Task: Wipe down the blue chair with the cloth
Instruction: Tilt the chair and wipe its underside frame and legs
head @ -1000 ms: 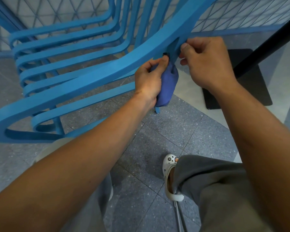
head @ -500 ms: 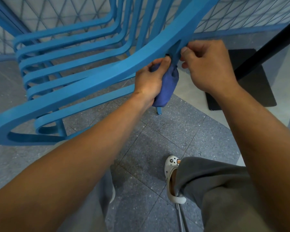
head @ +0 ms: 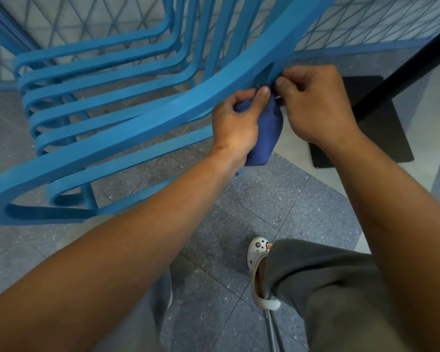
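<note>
Little has moved: both hands, left hand point(head: 235, 123) and right hand point(head: 315, 105), still pinch cloth point(head: 266, 133) under blue chair point(head: 148, 123).

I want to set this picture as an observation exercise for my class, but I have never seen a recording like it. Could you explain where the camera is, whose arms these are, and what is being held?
No machine is involved: a person wears a wide-angle camera on the head, looking forward and down, so both arms reach in from the bottom of the head view. The left hand grips a dark blue cloth, most of which hangs below the hand. The right hand pinches the cloth's upper end, where it meets a support under the armrest of the blue chair. The chair is made of curved slats. Below are the grey tiled floor, the person's grey trousers and a white clog. At right a black post rises from a flat black base.
</note>
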Available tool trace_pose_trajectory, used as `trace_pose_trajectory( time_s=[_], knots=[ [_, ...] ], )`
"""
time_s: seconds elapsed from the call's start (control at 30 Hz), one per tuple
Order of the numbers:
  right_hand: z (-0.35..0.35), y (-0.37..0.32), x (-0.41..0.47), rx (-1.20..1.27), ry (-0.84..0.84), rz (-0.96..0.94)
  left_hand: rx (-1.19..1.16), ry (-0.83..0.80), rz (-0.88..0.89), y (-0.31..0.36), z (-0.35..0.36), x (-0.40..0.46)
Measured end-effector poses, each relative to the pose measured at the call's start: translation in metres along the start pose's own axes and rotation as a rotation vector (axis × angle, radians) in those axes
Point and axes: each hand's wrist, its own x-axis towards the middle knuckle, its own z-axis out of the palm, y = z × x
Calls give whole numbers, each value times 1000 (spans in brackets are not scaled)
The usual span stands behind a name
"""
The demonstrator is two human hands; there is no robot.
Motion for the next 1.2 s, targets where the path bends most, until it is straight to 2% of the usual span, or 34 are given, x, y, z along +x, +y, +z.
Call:
trace_pose_trajectory(
  time_s=[0.07,0.2,0.3,0.4,0.47,0.53,0.6,0.77,0.93,1.2],
  knots=[
    [1,0,1,9,-2,24,85,29,-38,-14,-6,-1],
    [-1,-3,-4,1,-29,48,104,62,-155,-34,-16,-4],
    [-2,-1,-9,-15,-82,67,192,39,-161,-47,-35,-8],
    [-4,-2,-13,-93,-180,84,321,36,-247,-66,-73,-8],
    [-2,-5,-15,-177,-304,133,408,57,-302,-81,-96,-4],
    [6,-5,-16,-275,-403,196,488,60,-298,-93,-109,1],
    [18,-2,-17,-296,-398,228,521,50,-289,-101,-110,7],
    [40,14,-11,-290,-351,302,519,28,-277,-119,-93,26],
    [47,19,-9,-256,-385,266,455,56,-382,-141,-77,43],
    [47,21,-6,-292,-380,225,316,40,-424,-147,-52,50]
  ],
)
